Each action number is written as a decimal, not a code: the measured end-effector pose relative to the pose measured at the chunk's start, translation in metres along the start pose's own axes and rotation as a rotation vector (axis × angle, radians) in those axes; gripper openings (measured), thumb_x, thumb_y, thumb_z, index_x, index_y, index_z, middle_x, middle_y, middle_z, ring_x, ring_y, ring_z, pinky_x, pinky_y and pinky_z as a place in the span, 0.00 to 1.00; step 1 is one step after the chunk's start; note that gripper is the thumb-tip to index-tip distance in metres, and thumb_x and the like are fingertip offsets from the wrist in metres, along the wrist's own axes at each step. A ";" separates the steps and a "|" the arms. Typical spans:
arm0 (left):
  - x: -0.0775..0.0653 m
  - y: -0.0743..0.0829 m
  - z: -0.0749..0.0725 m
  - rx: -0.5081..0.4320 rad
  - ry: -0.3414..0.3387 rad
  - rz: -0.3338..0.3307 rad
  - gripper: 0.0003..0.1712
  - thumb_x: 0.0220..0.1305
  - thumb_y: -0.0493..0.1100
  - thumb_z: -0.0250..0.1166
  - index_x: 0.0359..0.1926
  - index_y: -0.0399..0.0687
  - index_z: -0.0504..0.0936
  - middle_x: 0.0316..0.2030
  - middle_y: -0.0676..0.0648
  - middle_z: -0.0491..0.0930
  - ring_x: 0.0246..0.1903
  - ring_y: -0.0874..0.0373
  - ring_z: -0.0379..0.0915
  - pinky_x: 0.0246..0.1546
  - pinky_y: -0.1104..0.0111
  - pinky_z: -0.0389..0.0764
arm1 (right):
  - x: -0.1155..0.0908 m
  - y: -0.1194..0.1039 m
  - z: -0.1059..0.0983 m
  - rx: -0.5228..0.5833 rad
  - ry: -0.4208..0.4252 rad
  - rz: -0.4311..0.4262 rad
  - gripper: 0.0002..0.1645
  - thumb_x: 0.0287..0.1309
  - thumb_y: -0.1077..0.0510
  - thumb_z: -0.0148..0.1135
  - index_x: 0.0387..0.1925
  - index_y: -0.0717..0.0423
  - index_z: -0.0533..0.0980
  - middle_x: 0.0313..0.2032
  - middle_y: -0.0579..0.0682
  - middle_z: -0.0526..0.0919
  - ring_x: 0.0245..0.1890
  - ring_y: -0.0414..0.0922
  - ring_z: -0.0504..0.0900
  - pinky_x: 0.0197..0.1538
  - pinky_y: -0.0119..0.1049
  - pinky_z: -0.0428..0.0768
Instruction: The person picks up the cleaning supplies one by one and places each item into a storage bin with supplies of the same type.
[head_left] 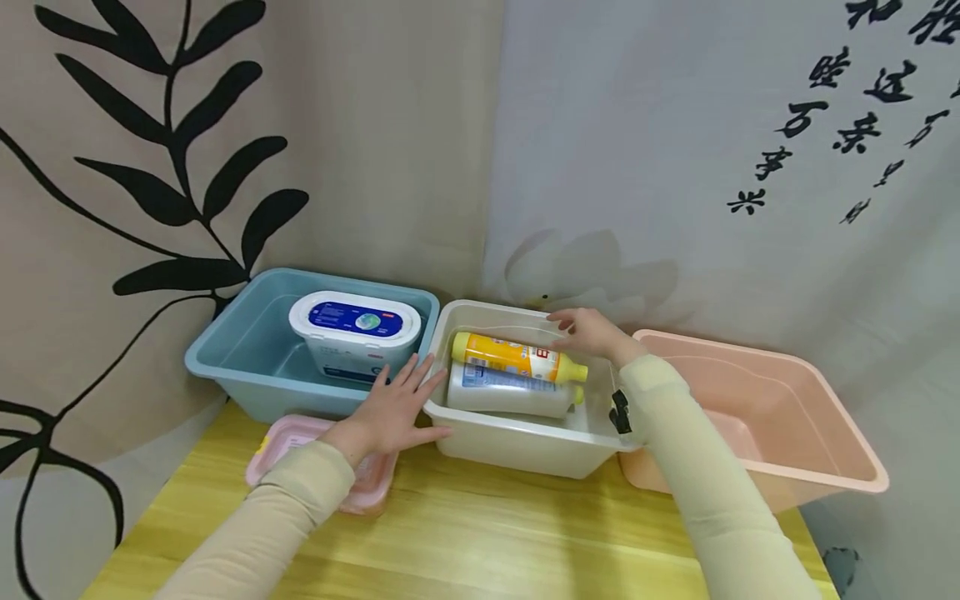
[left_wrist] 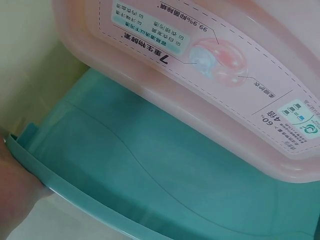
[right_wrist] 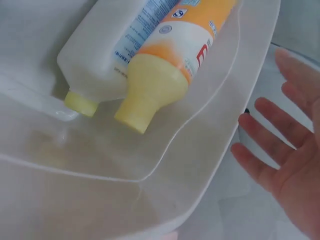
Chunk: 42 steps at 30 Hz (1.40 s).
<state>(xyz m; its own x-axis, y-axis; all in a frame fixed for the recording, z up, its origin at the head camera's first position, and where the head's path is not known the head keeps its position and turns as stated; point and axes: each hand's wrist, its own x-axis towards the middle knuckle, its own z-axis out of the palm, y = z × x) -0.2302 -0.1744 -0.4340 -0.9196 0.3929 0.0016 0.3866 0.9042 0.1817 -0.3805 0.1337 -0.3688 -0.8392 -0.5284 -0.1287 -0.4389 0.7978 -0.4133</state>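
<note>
My left hand (head_left: 397,408), fingers spread, reaches between the blue bin and the white bin (head_left: 517,446), its fingertips at the white bin's left rim. At the white bin's back right rim is my right hand (head_left: 592,333); the right wrist view shows its fingers apart and nothing in its palm. A yellow-orange bottle (head_left: 517,357) lies on its side in the white bin, alongside a white bottle (head_left: 510,392) with a yellow cap. Under my left wrist lies a pink lidded box (head_left: 375,492), partly hidden by the sleeve.
At the left stands the blue bin (head_left: 247,333), holding a white tub (head_left: 356,333) with a dark blue label. A peach bin (head_left: 787,400) is to the right. All stand on a wooden table (head_left: 480,533) against a curtain (head_left: 397,150) with printed leaves and characters.
</note>
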 end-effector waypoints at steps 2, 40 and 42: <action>0.000 0.000 0.000 -0.003 -0.003 -0.003 0.52 0.56 0.73 0.52 0.73 0.51 0.49 0.74 0.43 0.40 0.73 0.41 0.35 0.65 0.36 0.44 | -0.004 0.003 -0.001 0.042 0.018 -0.008 0.32 0.55 0.56 0.64 0.61 0.62 0.69 0.53 0.66 0.77 0.52 0.59 0.77 0.57 0.50 0.74; -0.001 -0.002 0.001 -0.042 0.007 0.008 0.52 0.56 0.73 0.53 0.73 0.49 0.51 0.74 0.40 0.41 0.72 0.39 0.36 0.64 0.34 0.44 | -0.121 0.061 0.007 0.400 0.202 -0.035 0.28 0.60 0.57 0.60 0.60 0.64 0.70 0.58 0.66 0.73 0.57 0.60 0.73 0.58 0.55 0.72; 0.000 -0.001 0.001 -0.040 0.002 0.004 0.52 0.56 0.73 0.53 0.73 0.50 0.51 0.74 0.41 0.41 0.72 0.39 0.36 0.64 0.35 0.43 | -0.130 0.064 0.011 0.395 0.209 -0.032 0.29 0.60 0.56 0.61 0.60 0.64 0.69 0.60 0.65 0.72 0.58 0.61 0.72 0.58 0.56 0.72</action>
<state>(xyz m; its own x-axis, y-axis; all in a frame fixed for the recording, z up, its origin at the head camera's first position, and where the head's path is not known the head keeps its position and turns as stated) -0.2304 -0.1755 -0.4354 -0.9181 0.3963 0.0045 0.3875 0.8950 0.2208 -0.2963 0.2500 -0.3881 -0.8917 -0.4490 0.0581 -0.3439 0.5884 -0.7318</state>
